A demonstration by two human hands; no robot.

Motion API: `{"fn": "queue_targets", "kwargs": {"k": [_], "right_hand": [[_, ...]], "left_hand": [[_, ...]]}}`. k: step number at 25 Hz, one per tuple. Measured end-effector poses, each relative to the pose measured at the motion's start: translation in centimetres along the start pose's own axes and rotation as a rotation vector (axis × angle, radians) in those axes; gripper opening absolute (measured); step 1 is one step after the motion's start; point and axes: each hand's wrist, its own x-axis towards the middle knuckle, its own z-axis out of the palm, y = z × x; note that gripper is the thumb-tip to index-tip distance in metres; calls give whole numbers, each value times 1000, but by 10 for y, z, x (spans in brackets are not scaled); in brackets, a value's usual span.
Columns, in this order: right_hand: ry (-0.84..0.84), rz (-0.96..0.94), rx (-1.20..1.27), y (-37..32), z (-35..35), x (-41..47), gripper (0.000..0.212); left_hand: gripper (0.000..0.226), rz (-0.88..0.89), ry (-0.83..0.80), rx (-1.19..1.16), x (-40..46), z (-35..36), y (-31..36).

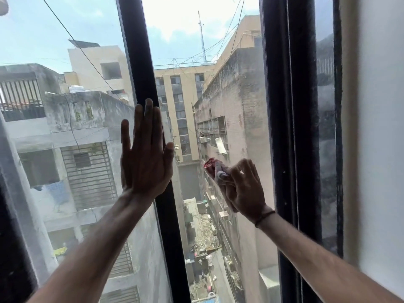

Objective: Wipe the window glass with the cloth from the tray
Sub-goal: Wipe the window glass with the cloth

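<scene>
The window glass (236,88) fills the view, split by a black centre bar (140,62) into a left and a right pane. My left hand (146,154) lies flat and spread, palm against the centre bar and the left pane's edge. A bunched grey and red cloth (215,169) is pressed on the right pane at mid height, with my right hand (244,186) closed around it. A dark thread band circles my right wrist. The tray is out of sight.
A wide black frame (290,127) borders the right pane, with a narrow strip of glass and a white wall (380,149) beyond it. A dark frame edge (13,248) stands at the lower left. Buildings and a narrow alley show far below through the glass.
</scene>
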Motion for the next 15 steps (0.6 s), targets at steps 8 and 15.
{"fn": "queue_targets", "kwargs": {"k": [8,15], "right_hand": [[-97,21,59,-9,-8,8,19],[-225,-85,60,-37,4,40,24]], "left_hand": [[75,-1,-17,6,0,1,-2],[78,-34,-101,12,7,-3,-2]]}}
